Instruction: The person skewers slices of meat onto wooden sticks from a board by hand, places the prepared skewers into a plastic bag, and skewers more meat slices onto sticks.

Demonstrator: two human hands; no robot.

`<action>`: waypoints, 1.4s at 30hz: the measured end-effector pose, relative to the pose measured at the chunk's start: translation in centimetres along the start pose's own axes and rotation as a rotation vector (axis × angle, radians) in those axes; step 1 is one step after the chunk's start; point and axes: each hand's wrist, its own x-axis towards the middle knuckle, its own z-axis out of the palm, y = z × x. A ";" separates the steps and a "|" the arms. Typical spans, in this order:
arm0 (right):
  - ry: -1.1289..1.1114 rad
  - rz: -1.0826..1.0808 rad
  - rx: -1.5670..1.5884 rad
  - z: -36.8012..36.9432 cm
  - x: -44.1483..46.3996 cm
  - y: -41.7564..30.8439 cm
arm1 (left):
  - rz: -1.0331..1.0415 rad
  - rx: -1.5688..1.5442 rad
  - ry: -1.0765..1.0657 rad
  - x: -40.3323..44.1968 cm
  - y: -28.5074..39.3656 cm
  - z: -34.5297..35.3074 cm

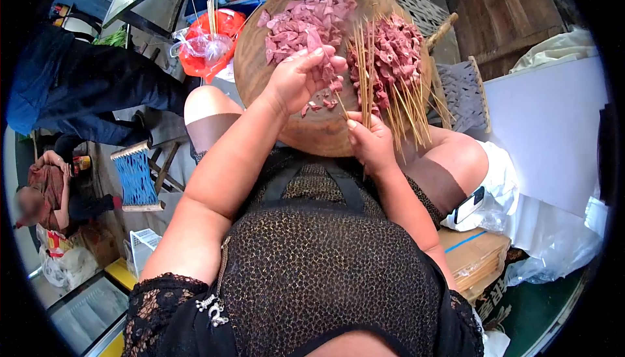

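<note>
My left hand [296, 83] pinches a slice of raw meat [328, 74] above the round wooden board [252, 48]. In my right hand [376, 147] is a bundle of bamboo skewers [368, 74], pointing away from me. One thin skewer [343, 105] slants from the right fingers toward the meat at the left fingers; a few pieces seem threaded at its tip. A pile of loose pink meat slices [309, 15] lies at the board's far side. To the right rest several loaded meat skewers [397, 48], sticks toward me. Small meat scraps [314, 106] lie near the left hand.
Left of the board stands a red plastic bag [207, 48] with upright skewers. Woven stools [462, 96] are at the right, a blue-strapped stool [135, 178] at the left. Two other people are on the left. A phone [469, 205] lies beside my right thigh, near flattened cardboard [478, 259].
</note>
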 end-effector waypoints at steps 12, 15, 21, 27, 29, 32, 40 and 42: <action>0.007 0.067 0.047 0.5 0.6 -0.1 | 0.206 -0.046 0.018 1.9 0.5 0.0; 0.002 0.049 0.013 0.3 0.6 -0.1 | 0.159 -0.047 0.130 1.7 -0.5 0.5; -0.001 0.083 -0.136 0.7 -0.3 -1.1 | 0.201 0.008 0.219 1.6 0.0 1.0; -0.069 0.041 -0.227 0.3 -0.4 0.4 | 0.203 -0.118 0.277 1.6 -1.2 0.6; -0.060 0.028 -0.233 0.5 -0.3 0.3 | 0.179 -0.109 0.297 1.1 -2.0 1.4; -0.050 0.020 -0.216 0.7 0.0 0.6 | 0.183 -0.087 0.335 1.3 -2.8 1.8; -0.031 0.029 -0.153 0.6 0.5 1.0 | 0.172 -0.037 0.327 0.8 -3.9 2.3; 0.016 0.028 -0.131 0.0 0.8 0.7 | 0.063 0.107 0.292 0.2 -2.2 2.4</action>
